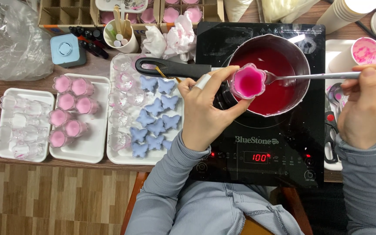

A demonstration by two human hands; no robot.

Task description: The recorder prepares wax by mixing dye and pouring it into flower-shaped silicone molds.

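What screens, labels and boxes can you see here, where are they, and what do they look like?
Number screen: front panel of the black cooktop, small rectangle, glowing red digits.
Cooktop label: just above the screen, pale lettering on black.
Cardboard boxes: top left, brown, with dividers.
Plastic bag: far left corner, clear, crumpled.
Paper cup: right of the pot, white outside, pink smears inside.
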